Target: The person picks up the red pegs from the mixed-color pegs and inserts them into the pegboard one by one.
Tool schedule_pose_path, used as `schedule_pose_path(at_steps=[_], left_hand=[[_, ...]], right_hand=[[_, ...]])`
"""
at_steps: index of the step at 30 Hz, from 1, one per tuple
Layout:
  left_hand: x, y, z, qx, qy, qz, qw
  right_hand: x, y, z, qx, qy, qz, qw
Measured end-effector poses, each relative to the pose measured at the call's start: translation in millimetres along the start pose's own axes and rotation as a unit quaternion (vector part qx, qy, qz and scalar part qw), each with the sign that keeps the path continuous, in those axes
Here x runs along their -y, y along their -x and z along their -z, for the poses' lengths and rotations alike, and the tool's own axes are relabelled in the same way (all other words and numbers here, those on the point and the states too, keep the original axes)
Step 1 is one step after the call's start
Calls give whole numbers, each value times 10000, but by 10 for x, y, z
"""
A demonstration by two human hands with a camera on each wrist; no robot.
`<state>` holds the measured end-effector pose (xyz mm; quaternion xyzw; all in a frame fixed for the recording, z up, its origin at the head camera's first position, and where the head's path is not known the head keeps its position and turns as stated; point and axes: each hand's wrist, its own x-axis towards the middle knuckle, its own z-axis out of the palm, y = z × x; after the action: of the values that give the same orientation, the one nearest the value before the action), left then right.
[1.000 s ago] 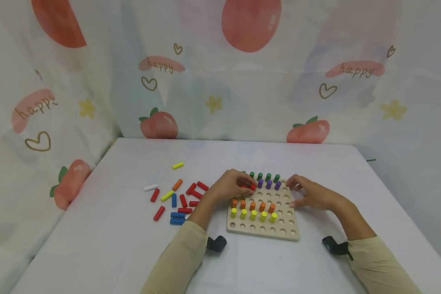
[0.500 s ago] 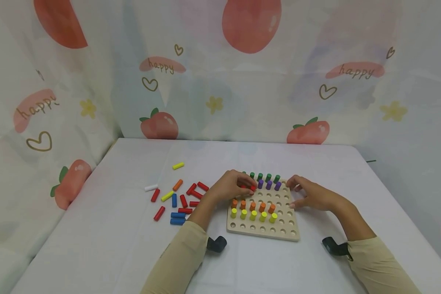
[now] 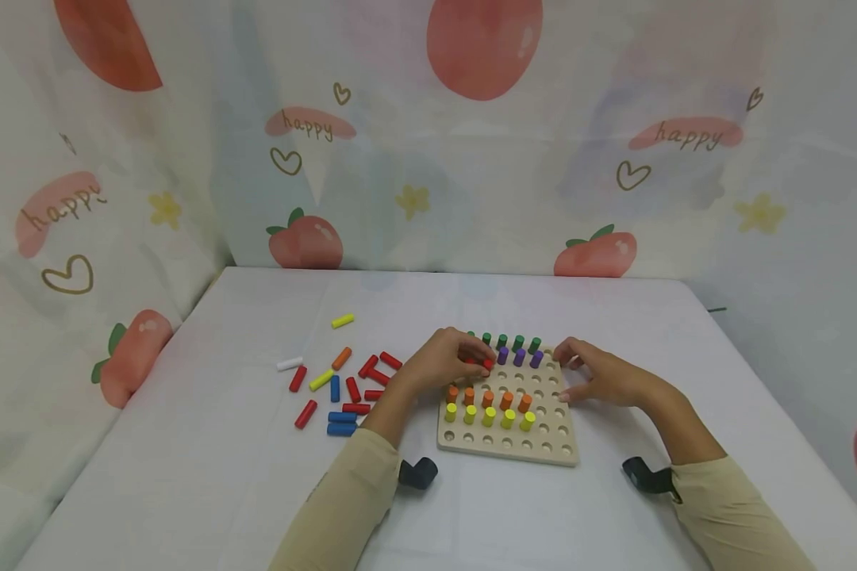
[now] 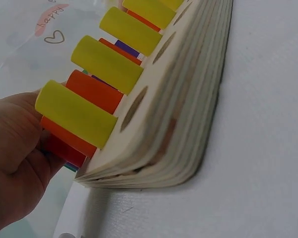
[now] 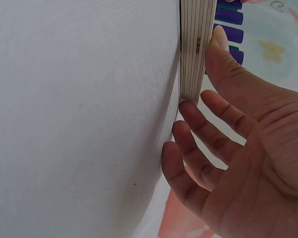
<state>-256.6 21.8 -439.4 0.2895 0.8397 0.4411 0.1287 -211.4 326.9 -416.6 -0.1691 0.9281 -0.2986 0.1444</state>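
My left hand (image 3: 443, 361) pinches a red peg (image 3: 488, 365) low over the wooden pegboard (image 3: 507, 452). Another bit of red shows under its fingers, partly hidden. In the left wrist view, yellow pegs (image 4: 77, 114) and orange pegs stand in front of that hand, with red beside its fingers. At the board's far right corner my right hand (image 3: 607, 377) holds the edge. Its thumb rests on the top face and its bent fingers touch the side. Rows of green pegs (image 3: 518, 343), purple pegs (image 3: 520, 358), orange pegs (image 3: 506, 400) and yellow pegs stand upright in the board.
Left of the board lie several loose red pegs (image 3: 305, 414), blue pegs (image 3: 341, 429), yellow pegs (image 3: 342, 320), an orange peg (image 3: 341, 358) and a white peg (image 3: 290, 364). A white cloth (image 3: 207, 444) covers the table. Patterned curtains (image 3: 500, 174) stand behind it and at its sides.
The whole head view has shifted slightly left. Both hands keep nearly the same places at the board, and the loose pegs lie as before.
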Motion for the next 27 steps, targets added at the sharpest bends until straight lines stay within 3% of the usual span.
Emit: schedule_pose_path(at_steps=[14,27], left_hand=[[-51,84,156,138,176,-7,9997],[90,240,388,13,84,-39,10000]], right_hand=[[-12,0,8,8,-20,-82,10000],[-9,-22,-18,26,-100,-40,9999]])
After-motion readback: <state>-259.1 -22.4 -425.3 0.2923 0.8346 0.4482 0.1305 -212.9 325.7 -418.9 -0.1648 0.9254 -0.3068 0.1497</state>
